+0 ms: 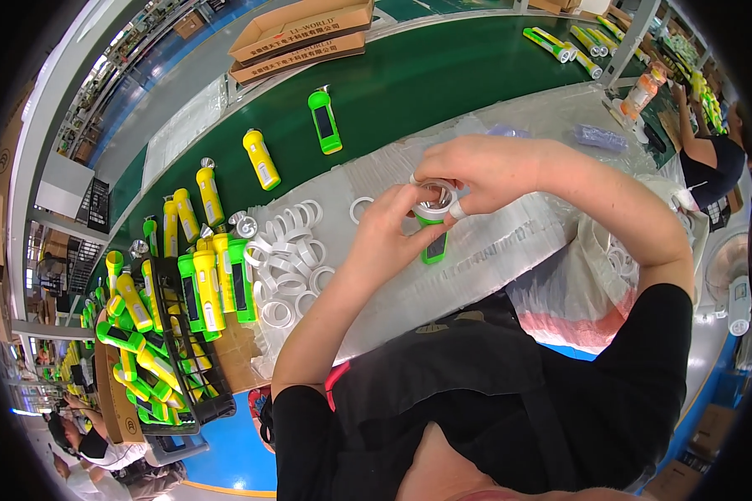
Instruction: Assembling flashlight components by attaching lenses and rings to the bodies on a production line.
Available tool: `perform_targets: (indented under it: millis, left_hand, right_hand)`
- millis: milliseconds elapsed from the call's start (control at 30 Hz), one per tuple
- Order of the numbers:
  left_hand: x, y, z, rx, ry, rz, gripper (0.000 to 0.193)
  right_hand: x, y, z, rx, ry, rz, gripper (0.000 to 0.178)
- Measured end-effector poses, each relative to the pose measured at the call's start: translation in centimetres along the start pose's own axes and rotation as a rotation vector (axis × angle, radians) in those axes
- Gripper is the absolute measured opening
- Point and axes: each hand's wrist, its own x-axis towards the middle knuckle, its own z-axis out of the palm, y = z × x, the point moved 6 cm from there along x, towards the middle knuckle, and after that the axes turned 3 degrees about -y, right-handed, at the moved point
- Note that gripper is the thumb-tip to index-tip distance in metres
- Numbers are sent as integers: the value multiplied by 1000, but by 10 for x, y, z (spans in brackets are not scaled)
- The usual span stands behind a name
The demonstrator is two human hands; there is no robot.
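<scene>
Both hands are at a green flashlight (434,249) over the plastic-covered bench, its reflector head facing up. A white ring (431,215) sits around that head. My left hand (390,225) grips the head from the left, fingers curled and thumb along the lower side. From the right, my right hand (476,177) pinches the ring's rim, fingertips partly hidden behind it. Whether the ring is fully seated I cannot tell. Left of my left hand lies a spread of loose white rings (288,259), with a single ring (361,210) nearer to it.
A black crate (213,380) of yellow and green flashlights stands at the left. More flashlights (261,159) lie on the green conveyor belt (426,63), with cardboard trays (301,37) beyond. An orange bottle (642,90) and a co-worker's arm (689,125) are at the far right.
</scene>
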Motion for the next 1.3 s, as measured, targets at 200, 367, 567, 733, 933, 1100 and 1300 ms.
perform_targets:
  millis: [200,367,567,733,933,1100,1300]
  left_hand:
    - [-1,-1,4,105,-14,19,35]
    - [2,-3,7,65,-25,12,36]
    - [4,1,5,58,18,27,37]
    - [-2,4,12,157,66,97,37]
    - [8,0,17,163,80,26,37]
    - [6,0,14,177,81,56,37]
    - [4,-1,12,134,55,61,36]
  right_hand:
    - [0,4,0,-12,47,124,41]
    - [-8,12,12,-20,249,341,53]
    - [-14,7,7,-31,238,508,59]
    - [-21,5,15,-24,347,-77,63]
    - [-18,17,9,-146,210,589,69]
    - [-15,20,3,-21,359,132,67]
    - [-13,9,1,-163,81,450,62]
